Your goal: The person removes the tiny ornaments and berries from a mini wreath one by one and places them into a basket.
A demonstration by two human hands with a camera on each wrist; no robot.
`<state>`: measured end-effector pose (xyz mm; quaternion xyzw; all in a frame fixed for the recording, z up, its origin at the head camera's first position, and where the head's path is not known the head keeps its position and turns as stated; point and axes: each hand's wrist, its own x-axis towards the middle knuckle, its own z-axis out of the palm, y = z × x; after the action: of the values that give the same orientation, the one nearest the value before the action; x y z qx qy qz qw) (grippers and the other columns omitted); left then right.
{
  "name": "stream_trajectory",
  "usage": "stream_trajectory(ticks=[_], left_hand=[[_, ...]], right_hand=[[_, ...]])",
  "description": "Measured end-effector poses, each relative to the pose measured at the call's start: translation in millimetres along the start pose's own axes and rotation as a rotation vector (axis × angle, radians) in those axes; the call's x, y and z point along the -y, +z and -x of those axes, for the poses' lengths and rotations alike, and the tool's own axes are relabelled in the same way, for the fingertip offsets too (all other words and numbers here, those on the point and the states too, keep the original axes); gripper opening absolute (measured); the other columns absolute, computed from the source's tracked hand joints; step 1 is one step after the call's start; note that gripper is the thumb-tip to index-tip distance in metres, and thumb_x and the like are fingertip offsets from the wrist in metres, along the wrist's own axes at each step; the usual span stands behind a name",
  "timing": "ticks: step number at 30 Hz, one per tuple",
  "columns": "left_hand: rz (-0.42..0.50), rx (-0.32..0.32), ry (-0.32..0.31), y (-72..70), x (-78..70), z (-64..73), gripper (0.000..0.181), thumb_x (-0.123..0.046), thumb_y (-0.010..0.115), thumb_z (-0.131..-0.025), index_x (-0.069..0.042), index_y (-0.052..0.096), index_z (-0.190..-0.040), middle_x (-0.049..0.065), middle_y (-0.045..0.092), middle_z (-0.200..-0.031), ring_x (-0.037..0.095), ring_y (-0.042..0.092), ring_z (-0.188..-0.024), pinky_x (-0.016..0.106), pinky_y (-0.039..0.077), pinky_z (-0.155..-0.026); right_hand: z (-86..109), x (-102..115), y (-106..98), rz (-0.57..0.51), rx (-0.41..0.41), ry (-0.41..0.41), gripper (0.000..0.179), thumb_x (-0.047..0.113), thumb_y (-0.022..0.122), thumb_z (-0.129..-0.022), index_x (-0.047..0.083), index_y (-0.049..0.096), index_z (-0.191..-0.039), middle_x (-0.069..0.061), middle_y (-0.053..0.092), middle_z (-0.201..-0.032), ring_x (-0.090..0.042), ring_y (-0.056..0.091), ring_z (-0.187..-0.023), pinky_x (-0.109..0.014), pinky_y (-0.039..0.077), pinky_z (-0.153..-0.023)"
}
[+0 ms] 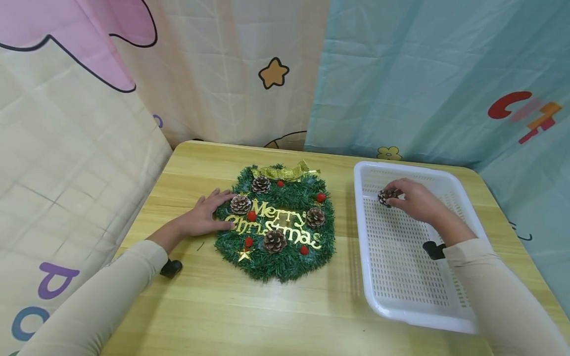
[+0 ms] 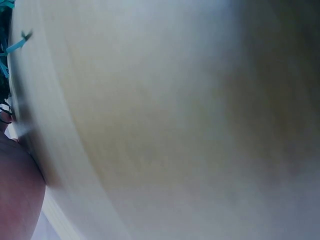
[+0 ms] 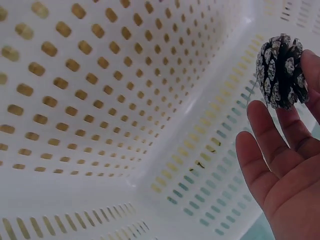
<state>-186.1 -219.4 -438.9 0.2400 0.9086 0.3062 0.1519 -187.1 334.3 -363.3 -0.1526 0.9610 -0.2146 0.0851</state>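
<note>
A green tinsel wreath (image 1: 294,264) lies flat on the table, with gold "Merry Christmas" lettering (image 1: 278,211), several frosted pine cones (image 1: 274,241), red berries (image 1: 251,215) and a gold bow (image 1: 287,172) at its far side. My left hand (image 1: 206,215) rests at the wreath's left edge, fingers spread, the tips overlapping the greenery. In the left wrist view, mostly tabletop shows, with a sliver of wreath at the left border. Inside the white basket (image 1: 362,247), my right hand (image 1: 414,200) pinches a loose pine cone (image 3: 282,72) between thumb and fingers, near the far left corner.
The perforated basket takes up the right side of the wooden table (image 1: 267,316), its raised rim close to the table's right edge. Printed curtains (image 1: 249,74) hang behind and on both sides. Small dark scraps (image 3: 202,162) show in the basket.
</note>
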Motion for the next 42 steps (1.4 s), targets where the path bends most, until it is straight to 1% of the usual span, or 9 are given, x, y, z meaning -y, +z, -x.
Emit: stream_trajectory(ticks=[5,12,17,24,29,34,42], left_hand=[[0.004,0.000,0.004,-0.1,0.1,-0.2,0.087,-0.049,0.069,-0.090,-0.018,0.026,-0.158,0.013,0.013,-0.165,0.039,-0.005,-0.150,0.065,-0.009,-0.112],[0.002,-0.001,0.010,0.1,0.1,-0.4,0.086,-0.049,0.069,-0.090,-0.017,0.026,-0.158,0.013,0.013,-0.165,0.039,-0.005,-0.150,0.066,-0.008,-0.112],[0.002,-0.005,0.012,-0.7,-0.2,-0.2,0.086,-0.049,0.069,-0.090,-0.017,0.027,-0.158,0.013,0.013,-0.165,0.039,-0.005,-0.150,0.066,-0.009,-0.112],[-0.002,-0.002,0.013,0.1,0.3,0.2,0.086,-0.049,0.069,-0.090,-0.017,0.027,-0.158,0.014,0.014,-0.165,0.039,-0.005,-0.150,0.066,-0.009,-0.112],[0.002,-0.007,0.014,1.4,1.2,0.4,0.086,-0.049,0.069,-0.090,-0.018,0.027,-0.158,0.013,0.014,-0.165,0.038,-0.005,-0.150,0.065,-0.009,-0.112],[0.002,-0.011,0.017,2.1,2.8,0.1,0.086,-0.049,0.069,-0.090,-0.018,0.027,-0.158,0.013,0.014,-0.165,0.038,-0.004,-0.150,0.065,-0.009,-0.112],[0.006,-0.009,0.017,1.0,0.7,0.3,0.087,-0.049,0.069,-0.090,-0.017,0.027,-0.158,0.014,0.015,-0.164,0.039,-0.004,-0.150,0.066,-0.009,-0.112]], right_hand=[[-2.5,-3,8,-0.007,0.005,0.005,0.029,0.009,0.065,-0.097,-0.005,0.060,-0.122,-0.024,0.058,-0.119,-0.042,0.058,-0.107,-0.058,0.046,-0.089],[-4.3,-7,17,0.018,-0.011,0.013,0.030,0.008,0.065,-0.096,-0.005,0.060,-0.123,-0.026,0.058,-0.122,-0.043,0.058,-0.108,-0.058,0.046,-0.090],[-5.3,-9,20,0.029,-0.021,0.019,0.031,0.007,0.064,-0.097,-0.005,0.059,-0.125,-0.026,0.057,-0.123,-0.043,0.057,-0.109,-0.058,0.046,-0.090],[-3.7,-9,26,0.008,-0.003,0.022,0.031,0.008,0.063,-0.098,-0.005,0.059,-0.126,-0.025,0.056,-0.124,-0.042,0.057,-0.109,-0.058,0.046,-0.090],[-3.7,-8,28,0.010,-0.013,0.016,0.031,0.009,0.063,-0.098,-0.005,0.059,-0.126,-0.025,0.056,-0.122,-0.042,0.057,-0.108,-0.058,0.047,-0.090],[-4.1,-10,29,0.013,-0.024,0.027,0.032,0.009,0.062,-0.099,-0.004,0.058,-0.127,-0.025,0.055,-0.123,-0.042,0.058,-0.108,-0.057,0.047,-0.089],[-5.7,-13,33,0.025,-0.034,0.031,0.032,0.012,0.064,-0.098,-0.003,0.059,-0.126,-0.024,0.057,-0.122,-0.040,0.058,-0.107,-0.057,0.047,-0.090]])
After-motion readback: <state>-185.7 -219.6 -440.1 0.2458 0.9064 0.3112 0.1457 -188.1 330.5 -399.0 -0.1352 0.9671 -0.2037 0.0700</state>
